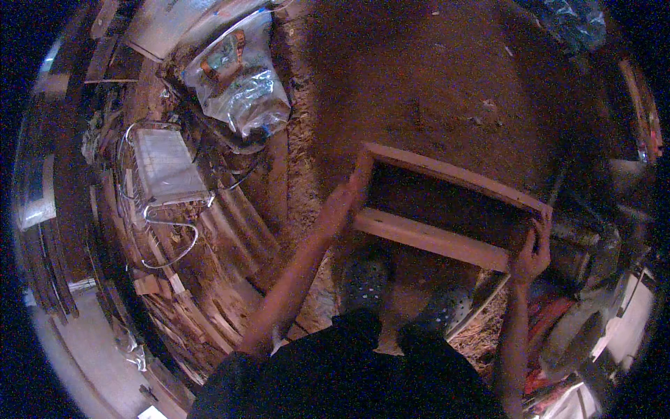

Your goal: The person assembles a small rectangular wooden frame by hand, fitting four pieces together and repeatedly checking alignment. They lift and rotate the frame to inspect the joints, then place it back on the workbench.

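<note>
A rectangular wooden frame (433, 239), like a shallow box with no visible panel in it, is held out in front of me above the dirt floor, over my shoes. My left hand (354, 192) grips its left short end, the fingers partly hidden by the wood. At the opposite end, my right hand (533, 250) is closed round the short side, with fingers reaching up along the far corner. The frame tilts, its right end lower in the picture than its left. Its inside is dark.
On the left lie scrap wood strips (199, 307), a white box-shaped thing with a pale cord (167, 164), and a clear plastic bag (244, 91). Brown dirt floor (412, 77) stretches ahead. Cluttered items, including red cloth-like material (548, 325), lie close by my right arm.
</note>
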A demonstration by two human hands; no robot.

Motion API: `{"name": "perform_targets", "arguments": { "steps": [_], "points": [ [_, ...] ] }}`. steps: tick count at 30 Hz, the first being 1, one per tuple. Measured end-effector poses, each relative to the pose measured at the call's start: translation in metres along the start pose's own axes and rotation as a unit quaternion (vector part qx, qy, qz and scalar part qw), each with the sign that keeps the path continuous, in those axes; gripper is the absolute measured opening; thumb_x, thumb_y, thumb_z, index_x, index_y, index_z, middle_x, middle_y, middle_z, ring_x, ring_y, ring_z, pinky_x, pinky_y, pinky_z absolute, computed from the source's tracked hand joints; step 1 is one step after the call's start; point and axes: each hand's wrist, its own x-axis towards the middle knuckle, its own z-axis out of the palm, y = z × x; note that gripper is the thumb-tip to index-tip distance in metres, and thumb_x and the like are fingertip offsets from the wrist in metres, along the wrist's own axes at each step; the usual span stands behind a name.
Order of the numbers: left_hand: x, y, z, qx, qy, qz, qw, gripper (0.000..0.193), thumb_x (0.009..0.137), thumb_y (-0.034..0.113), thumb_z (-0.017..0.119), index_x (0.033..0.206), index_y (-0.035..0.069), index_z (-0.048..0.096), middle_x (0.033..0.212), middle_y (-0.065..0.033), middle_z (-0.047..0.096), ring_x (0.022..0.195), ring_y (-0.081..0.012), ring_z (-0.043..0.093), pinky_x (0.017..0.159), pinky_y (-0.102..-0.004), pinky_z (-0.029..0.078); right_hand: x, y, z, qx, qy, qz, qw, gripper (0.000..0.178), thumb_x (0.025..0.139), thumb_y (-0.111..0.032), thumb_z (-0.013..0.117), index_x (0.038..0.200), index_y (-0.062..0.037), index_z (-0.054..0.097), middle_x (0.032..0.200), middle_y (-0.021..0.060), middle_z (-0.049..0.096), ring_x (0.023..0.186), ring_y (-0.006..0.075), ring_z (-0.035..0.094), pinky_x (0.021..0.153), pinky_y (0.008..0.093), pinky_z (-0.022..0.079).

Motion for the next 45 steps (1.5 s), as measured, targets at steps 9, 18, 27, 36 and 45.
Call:
{"name": "perform_targets", "arguments": {
  "steps": [9,18,27,36,45],
  "points": [
    [-0.018,0.011,0.013,-0.059,0.062,0.069,0.994,0.098,0.093,0.076,0.039,0.150,-0.003,0.039,0.149,-0.0293,0.044,0.142,-0.0389,0.039,0.117,-0.0426,0.030,-0.004,0.015,-0.004,-0.048,-0.030,-0.025,0.998,0.027,0.096,-0.002,0.052,0.117,0.0024,0.067,0.146,0.0176,0.054,0.139,0.0300,0.047,0.115,0.0401,0.035],
    [-0.049,-0.027,0.019,0.062,0.085,0.009,0.994,0.100,0.094,0.075,0.039,0.153,-0.005,0.030,0.153,-0.0323,0.036,0.144,-0.0428,0.035,0.119,-0.0433,0.028,-0.001,0.009,-0.002,-0.032,-0.018,-0.053,0.998,0.026,0.095,0.000,0.052,0.115,0.0034,0.068,0.144,0.0194,0.055,0.138,0.0311,0.048,0.115,0.0412,0.035],
    [-0.016,-0.014,0.018,0.043,0.123,-0.020,0.991,0.084,0.101,0.066,0.030,0.148,-0.002,0.042,0.146,-0.0311,0.046,0.141,-0.0433,0.040,0.117,-0.0438,0.031,-0.002,0.010,-0.005,-0.010,-0.028,-0.076,0.997,0.024,0.096,0.000,0.053,0.116,0.0021,0.067,0.143,0.0180,0.057,0.140,0.0300,0.046,0.117,0.0411,0.032],
    [-0.045,-0.021,0.011,0.122,0.115,-0.006,0.986,0.086,0.101,0.068,0.027,0.139,-0.006,0.049,0.139,-0.0330,0.051,0.133,-0.0483,0.045,0.110,-0.0477,0.037,-0.001,0.007,-0.004,0.012,-0.018,-0.072,0.997,0.024,0.097,-0.001,0.051,0.114,0.0006,0.068,0.142,0.0166,0.058,0.141,0.0299,0.045,0.117,0.0413,0.032],
    [-0.008,0.046,0.017,0.088,0.197,0.060,0.975,0.081,0.103,0.062,0.029,0.148,-0.005,0.036,0.129,-0.0349,0.057,0.120,-0.0513,0.055,0.102,-0.0546,0.042,-0.001,-0.001,-0.002,-0.043,-0.018,-0.055,0.997,0.023,0.095,0.001,0.053,0.112,0.0015,0.069,0.141,0.0182,0.058,0.138,0.0304,0.048,0.115,0.0408,0.035]
  ]
}}
